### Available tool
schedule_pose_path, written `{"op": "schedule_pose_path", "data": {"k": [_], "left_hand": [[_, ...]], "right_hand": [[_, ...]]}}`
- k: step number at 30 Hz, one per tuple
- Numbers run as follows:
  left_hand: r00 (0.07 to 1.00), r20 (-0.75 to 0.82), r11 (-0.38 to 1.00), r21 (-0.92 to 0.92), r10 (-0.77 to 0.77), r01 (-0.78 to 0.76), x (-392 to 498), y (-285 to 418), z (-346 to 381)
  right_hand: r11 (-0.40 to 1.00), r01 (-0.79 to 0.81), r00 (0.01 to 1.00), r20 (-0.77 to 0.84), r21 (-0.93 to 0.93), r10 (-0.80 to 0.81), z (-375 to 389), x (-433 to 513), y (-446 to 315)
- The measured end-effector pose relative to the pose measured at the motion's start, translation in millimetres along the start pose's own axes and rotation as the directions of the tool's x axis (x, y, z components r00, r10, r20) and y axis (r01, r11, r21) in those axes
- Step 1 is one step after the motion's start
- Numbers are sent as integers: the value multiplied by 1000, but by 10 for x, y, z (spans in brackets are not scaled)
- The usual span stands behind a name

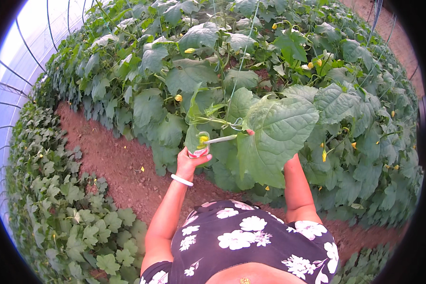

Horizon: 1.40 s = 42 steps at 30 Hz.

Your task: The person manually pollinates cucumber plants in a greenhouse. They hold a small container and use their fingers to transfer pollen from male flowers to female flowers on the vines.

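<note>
My left hand [188, 164], with a white bracelet [181, 180] on its wrist, grips a small clear cup with a red-and-white label [199, 153]. At the cup's mouth sits a yellow flower [202, 140], on the end of a slender, pale green young gourd [223, 138]. The gourd's other end runs to the vine near a broad green leaf [278, 133]. That leaf covers most of my right hand; only a fingertip [250, 132] shows at its left edge, so its grip is hidden. Just above, a pale tie [237, 123] circles the vine stem.
Dense gourd vines climb strings [246, 46] ahead, bearing several yellow flowers [178, 97]. A bare reddish soil path [117, 167] runs between them and a lower leafy row [81, 227]. Greenhouse film on curved ribs [17, 81] stands at the left.
</note>
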<state>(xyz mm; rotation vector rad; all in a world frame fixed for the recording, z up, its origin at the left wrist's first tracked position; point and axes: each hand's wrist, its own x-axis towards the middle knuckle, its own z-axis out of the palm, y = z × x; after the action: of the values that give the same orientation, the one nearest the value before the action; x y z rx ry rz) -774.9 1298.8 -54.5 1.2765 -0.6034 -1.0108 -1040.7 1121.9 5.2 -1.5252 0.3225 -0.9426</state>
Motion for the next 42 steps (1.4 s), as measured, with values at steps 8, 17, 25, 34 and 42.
{"op": "schedule_pose_path", "data": {"k": [8,17,25,34,42], "left_hand": [[1000,19,1000,24,-14,13,-32,37,175],[990,137,993,111,27,-42,-172,302,608],[995,91,998,31,45,-48,-146,89,621],[992,56,994,-2,-112,112,-178,-264,304],[989,71,989,-67,-129,134,70,-131,-263]], "right_hand": [[594,283,956,174,-753,-235,297,326,-283],[257,308,948,274,-916,-161,613,458,-488],[513,152,988,134,-845,-73,411,399,-496],[779,-415,847,-513,-471,141,-534,207,90],[596,-444,772,-624,-670,-126,11,-249,-450]]}}
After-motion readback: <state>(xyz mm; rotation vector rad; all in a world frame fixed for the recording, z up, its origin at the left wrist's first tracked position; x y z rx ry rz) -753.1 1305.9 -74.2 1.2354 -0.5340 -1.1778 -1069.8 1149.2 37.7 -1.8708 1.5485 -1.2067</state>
